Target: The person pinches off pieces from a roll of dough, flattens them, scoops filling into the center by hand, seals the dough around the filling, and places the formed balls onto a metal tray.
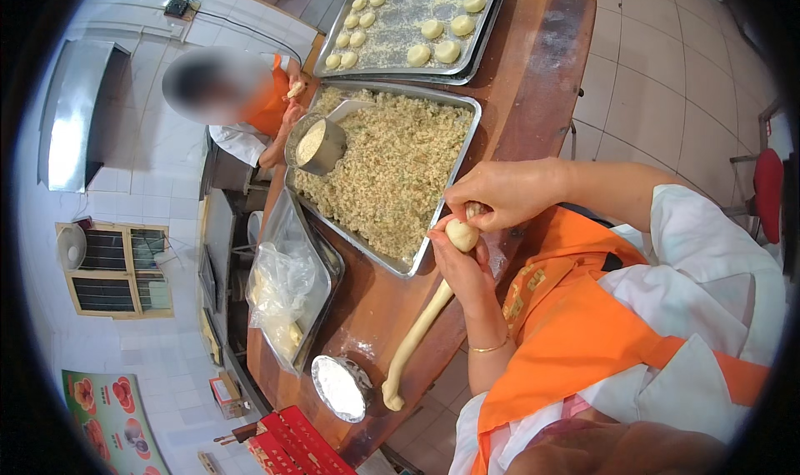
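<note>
My left hand [457, 265] is closed around a round, pale dough ball [461, 235]. Just above it, my right hand [508, 193] pinches a small lump of crumbly filling [476, 210]. Both hands are at the near edge of a large metal tray [479, 115] holding chopped filling [392, 167], with a white scraper [346, 108] and a metal container of pale crumbs [313, 147]. A long dough rope [417, 342] lies on the wooden table beside my left hand.
At the far end are stacked trays [392, 33] with dough rounds. A co-worker [262, 108] handles dough across the table [542, 67]. A tray with plastic bags [283, 283], a bowl of white powder [337, 387], red boxes [283, 442] and a red stool [767, 192] surround me.
</note>
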Demonstrator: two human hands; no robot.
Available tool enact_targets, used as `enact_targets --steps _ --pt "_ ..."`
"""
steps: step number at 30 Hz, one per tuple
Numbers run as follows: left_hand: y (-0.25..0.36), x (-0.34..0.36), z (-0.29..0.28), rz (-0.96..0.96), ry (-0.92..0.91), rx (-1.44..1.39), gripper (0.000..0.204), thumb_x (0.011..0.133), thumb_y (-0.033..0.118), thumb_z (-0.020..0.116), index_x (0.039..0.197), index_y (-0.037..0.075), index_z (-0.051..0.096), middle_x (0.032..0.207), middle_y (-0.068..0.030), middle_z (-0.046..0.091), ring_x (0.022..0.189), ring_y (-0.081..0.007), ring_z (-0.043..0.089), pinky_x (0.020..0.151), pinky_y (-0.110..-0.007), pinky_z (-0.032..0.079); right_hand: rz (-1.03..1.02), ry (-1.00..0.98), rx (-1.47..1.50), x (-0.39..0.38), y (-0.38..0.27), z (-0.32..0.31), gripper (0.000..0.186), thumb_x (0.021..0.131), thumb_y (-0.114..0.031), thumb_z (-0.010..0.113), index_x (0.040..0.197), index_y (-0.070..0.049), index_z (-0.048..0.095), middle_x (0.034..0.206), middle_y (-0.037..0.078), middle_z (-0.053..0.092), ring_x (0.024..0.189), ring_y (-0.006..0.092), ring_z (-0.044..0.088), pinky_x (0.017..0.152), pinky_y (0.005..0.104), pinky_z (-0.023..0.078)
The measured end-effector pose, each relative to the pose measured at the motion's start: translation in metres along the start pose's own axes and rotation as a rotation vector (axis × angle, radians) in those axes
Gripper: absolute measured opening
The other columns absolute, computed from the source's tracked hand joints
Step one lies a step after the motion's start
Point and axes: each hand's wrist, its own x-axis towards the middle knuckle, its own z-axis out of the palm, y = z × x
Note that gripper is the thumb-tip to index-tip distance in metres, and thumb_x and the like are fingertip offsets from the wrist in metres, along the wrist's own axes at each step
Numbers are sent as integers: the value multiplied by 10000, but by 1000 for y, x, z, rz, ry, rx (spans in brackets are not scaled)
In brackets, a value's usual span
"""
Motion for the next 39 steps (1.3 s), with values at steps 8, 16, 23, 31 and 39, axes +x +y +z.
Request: enact_targets --steps 8,16,23,31,39 --pt "35 -16 16 7 -205 41 531 1009 348 523 1408 46 345 1106 -107 578 737 -171 582 531 -265 477 -42 13 -87 -1 9 -2 92 808 -6 595 842 -10 509 756 122 554 714 291 608 626 381 489" --pt "33 2 2 -69 -341 356 381 974 171 619 1306 19 509 1111 -31 591 962 -91 552 811 -260 473 -151 -97 -398 -14 1 -13 102 832 -79 638 887 -18 578 859 135 630 841 341 654 699 404 525" --pt "1 17 11 -152 -382 106 426 885 68 709 1278 27 550 1146 -68 612 1094 -162 588 941 -316 487 -322 216 17 -21 30 -15 141 819 -114 678 880 -48 568 908 83 631 894 288 642 772 366 530" --pt "-56 37 16 429 -139 980 343 846 71 735 1174 39 639 1232 -137 614 1176 -292 564 1023 -393 421 190 291 -625 -61 141 5 341 757 30 600 1084 -60 637 1213 111 584 1217 324 511 1020 448 413" --pt "-37 60 19 105 -168 538 521 1054 307 430 1446 -37 428 1410 -179 537 1314 -279 495 1122 -397 339 228 698 -446 -78 115 -15 451 737 37 597 1173 -76 614 1371 102 509 1314 317 443 1111 468 341"
